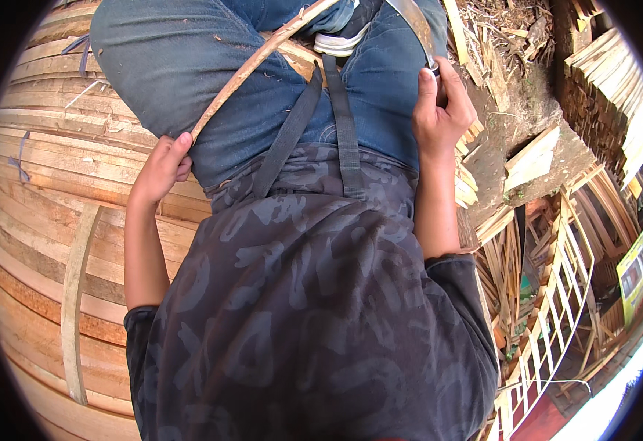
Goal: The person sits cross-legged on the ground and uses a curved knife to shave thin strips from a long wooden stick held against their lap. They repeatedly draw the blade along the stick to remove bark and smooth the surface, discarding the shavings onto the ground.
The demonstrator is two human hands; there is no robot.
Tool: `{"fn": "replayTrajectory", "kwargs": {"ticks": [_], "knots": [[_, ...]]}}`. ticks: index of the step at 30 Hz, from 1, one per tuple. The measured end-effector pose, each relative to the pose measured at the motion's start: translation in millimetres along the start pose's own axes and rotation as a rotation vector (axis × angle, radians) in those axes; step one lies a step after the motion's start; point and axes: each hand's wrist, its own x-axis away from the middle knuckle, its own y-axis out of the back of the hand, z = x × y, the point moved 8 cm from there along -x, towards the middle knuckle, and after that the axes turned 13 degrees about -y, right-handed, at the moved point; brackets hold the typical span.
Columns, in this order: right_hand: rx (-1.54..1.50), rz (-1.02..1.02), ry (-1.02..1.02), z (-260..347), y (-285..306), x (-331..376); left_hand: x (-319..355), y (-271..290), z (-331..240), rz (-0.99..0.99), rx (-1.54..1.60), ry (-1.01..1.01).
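A dark grey camouflage-patterned shirt [314, 316] is filling the lower centre, while faded blue jeans [189, 66] crossed by two dark grey straps [343, 132] are showing above it. A pale tan bent wooden strip [255, 62], flecked with brown, is running across the jeans beside a dull grey curved blade [417, 26], and a white-and-grey shoe sole [340, 42] is appearing at the top. Stacked planks [49, 184] at the left are showing light beige to orange-brown grain, cut boards [615, 95] at the right are looking pale yellow, and a red floor patch [545, 422] is lying near the lower right rim.
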Motion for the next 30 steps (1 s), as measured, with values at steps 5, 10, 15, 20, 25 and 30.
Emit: {"fn": "replayTrajectory", "kwargs": {"ticks": [5,10,15,20,25,30], "knots": [[-0.063,0.121,0.079,34,-21,-1,-1,-2,-8,0.005,-0.011,-0.013],[-0.034,0.070,0.063,39,-23,-10,0,0,-5,-0.042,-0.022,0.004],[0.083,0.031,0.134,43,-25,-21,2,-2,-8,-0.061,-0.002,0.034],[0.230,0.015,-0.056,18,-12,-49,2,-5,-11,-0.013,0.003,0.014],[0.207,-0.143,0.252,32,-8,-55,3,-4,-13,-0.041,0.008,0.062],[0.262,-0.360,-0.028,-21,36,-95,5,-3,-12,-0.035,0.039,0.087]]}}
